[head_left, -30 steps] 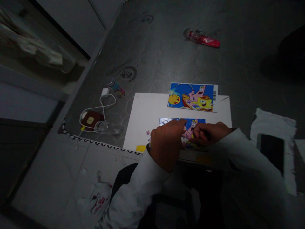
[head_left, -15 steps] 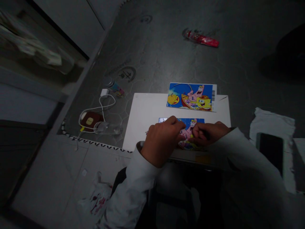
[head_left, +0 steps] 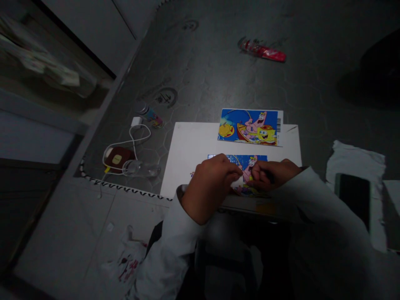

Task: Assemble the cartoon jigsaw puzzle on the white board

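Note:
A jigsaw puzzle (head_left: 261, 158) with a blue cartoon picture lies on a white board (head_left: 187, 143), partly hidden under both hands. My left hand (head_left: 215, 181) is over its left half, thumb and fingertips pinched together. A small pale patch (head_left: 239, 182) shows by those fingertips; I cannot tell whether it is a piece or bare board. Over the puzzle's right part, my right hand (head_left: 271, 173) has its fingers curled and closed, and whatever they hold is hidden. Just beyond lies a picture card (head_left: 250, 127) with the same cartoon scene and a barcode.
Left of the board are a clear bottle (head_left: 143, 169), a brown case (head_left: 118, 159), a white charger (head_left: 136, 121) with its cable, and a printed cylinder (head_left: 153, 117). A phone (head_left: 353, 200) rests on white cloth (head_left: 346, 156) at right. A red package (head_left: 265, 51) lies farther back.
My left hand has shifted slightly left, and a pale patch now shows at its fingertips. My right hand stays almost in place. The card has not moved on the board.

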